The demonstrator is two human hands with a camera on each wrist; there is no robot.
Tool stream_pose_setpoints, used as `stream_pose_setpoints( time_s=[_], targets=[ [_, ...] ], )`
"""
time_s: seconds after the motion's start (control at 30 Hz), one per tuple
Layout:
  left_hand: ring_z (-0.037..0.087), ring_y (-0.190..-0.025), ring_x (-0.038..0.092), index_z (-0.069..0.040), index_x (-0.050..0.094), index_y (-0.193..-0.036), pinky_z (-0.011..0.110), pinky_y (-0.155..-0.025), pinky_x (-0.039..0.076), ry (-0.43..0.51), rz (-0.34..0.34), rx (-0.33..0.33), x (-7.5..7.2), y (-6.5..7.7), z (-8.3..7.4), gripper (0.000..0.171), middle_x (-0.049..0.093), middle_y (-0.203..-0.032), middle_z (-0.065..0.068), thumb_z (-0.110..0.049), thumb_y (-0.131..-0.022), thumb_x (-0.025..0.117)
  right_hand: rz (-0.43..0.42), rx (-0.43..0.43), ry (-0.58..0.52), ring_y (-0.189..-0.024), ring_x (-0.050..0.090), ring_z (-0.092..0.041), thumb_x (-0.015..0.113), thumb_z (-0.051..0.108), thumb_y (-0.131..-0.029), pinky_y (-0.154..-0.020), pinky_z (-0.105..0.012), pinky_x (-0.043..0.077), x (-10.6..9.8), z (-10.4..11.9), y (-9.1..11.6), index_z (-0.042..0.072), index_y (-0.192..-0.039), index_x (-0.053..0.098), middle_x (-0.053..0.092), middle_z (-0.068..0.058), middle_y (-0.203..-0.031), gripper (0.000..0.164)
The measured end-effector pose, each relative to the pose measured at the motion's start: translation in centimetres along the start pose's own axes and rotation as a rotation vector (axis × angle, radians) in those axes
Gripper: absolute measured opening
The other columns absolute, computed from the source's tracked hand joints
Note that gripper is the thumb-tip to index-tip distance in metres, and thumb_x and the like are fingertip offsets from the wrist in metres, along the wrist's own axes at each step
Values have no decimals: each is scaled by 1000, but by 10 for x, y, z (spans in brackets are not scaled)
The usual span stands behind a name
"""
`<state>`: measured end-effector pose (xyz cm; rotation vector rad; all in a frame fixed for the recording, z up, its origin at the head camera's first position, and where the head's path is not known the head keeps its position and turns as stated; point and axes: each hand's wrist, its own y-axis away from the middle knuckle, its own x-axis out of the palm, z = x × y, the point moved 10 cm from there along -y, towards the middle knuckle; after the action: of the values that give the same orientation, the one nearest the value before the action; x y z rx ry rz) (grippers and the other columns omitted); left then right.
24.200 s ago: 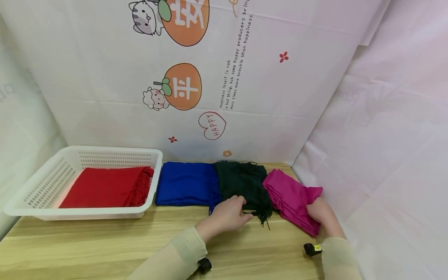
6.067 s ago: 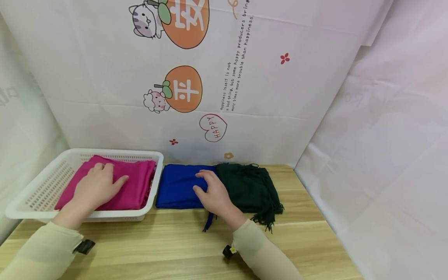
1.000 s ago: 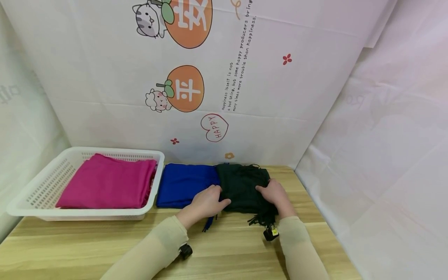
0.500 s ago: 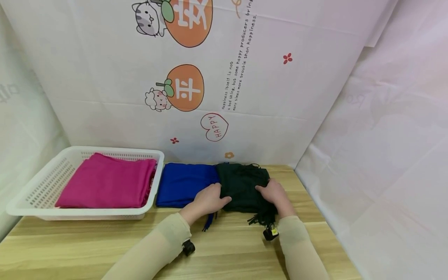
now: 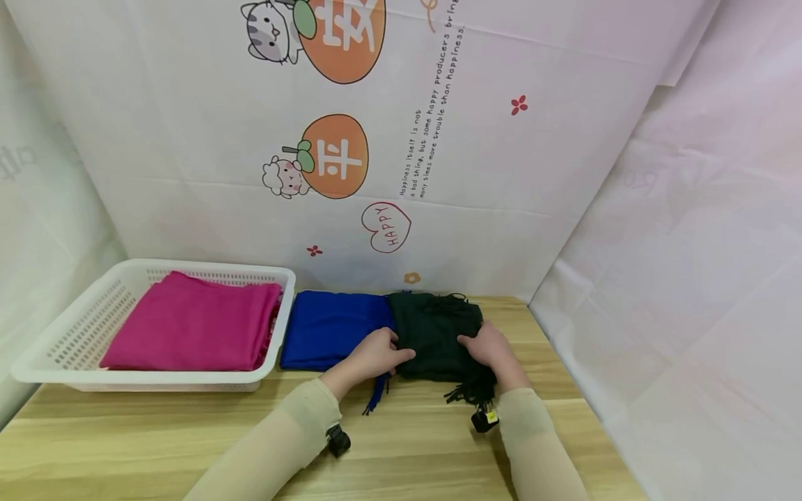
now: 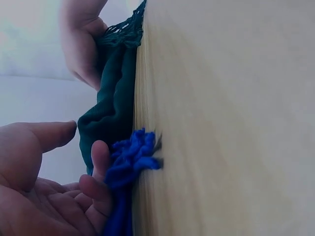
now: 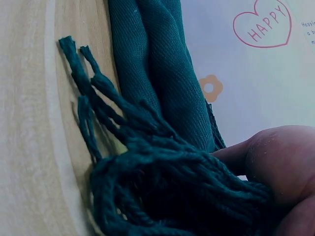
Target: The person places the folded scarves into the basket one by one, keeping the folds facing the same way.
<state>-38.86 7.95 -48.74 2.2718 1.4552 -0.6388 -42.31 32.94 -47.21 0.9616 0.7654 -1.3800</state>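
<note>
A folded dark green scarf with fringe lies on the table between my hands. My right hand pinches its right edge, thumb on top. In the right wrist view the green fringe bunches beside that hand. My left hand is at the scarf's left edge, where it meets the blue scarf. In the left wrist view the left thumb stands apart from the fingers, its tip close to the green fold, and the fingertips are beside the blue fringe.
On the left stands a white perforated basket holding a folded pink scarf. The blue scarf lies between basket and green scarf. White printed sheeting closes off the back and sides. Bare wooden table shows in front.
Since the oldest frame, the pink scarf has moved from the far right into the basket, covering the red one. Both hands then moved to the green scarf; over the last second they barely shift.
</note>
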Motion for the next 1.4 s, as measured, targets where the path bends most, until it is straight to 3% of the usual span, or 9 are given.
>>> stream_pose_setpoints(
  time_s=[0.3, 0.57, 0.87, 1.27, 1.4],
  targets=[
    [20, -61, 68, 1, 55, -139, 43, -87, 55, -48, 29, -22, 4, -2, 3, 76, 69, -66, 4, -56, -90, 72, 19, -3, 14, -135, 42, -55, 59, 38, -102, -110, -61, 38, 3, 1, -2, -18, -149, 30, 38, -40, -149, 79],
    [22, -58, 65, -9, 65, -104, 38, -59, 51, -146, -1, -52, 8, -4, -3, 56, 67, -65, 4, -62, -86, 73, 22, 3, 11, -135, 42, -55, 59, 38, -102, -109, -61, 38, 2, 1, -1, -18, -149, 30, 38, -40, -149, 79],
    [21, -54, 64, -13, 66, -88, 37, -52, 50, -208, -19, -88, 12, -6, -8, 43, 65, -59, 4, -55, -89, 73, 13, -11, 16, -135, 41, -55, 59, 37, -102, -110, -61, 37, 1, 1, -1, -18, -149, 28, 38, -40, -150, 79],
    [19, -53, 65, -12, 65, -86, 36, -52, 50, -188, -33, -81, 12, -7, -8, 33, 66, -63, 3, -44, -92, 74, 7, -5, 15, -135, 41, -55, 59, 37, -102, -110, -61, 37, 0, 0, -2, -18, -150, 27, 37, -40, -150, 80],
    [20, -54, 66, -7, 66, -114, 36, -52, 51, -140, -31, -78, 12, -6, -7, 37, 67, -70, 4, -38, -94, 73, 11, 0, 10, -134, 43, -55, 60, 37, -101, -109, -61, 38, 1, -1, -2, -18, -148, 30, 40, -40, -148, 78]
  ],
)
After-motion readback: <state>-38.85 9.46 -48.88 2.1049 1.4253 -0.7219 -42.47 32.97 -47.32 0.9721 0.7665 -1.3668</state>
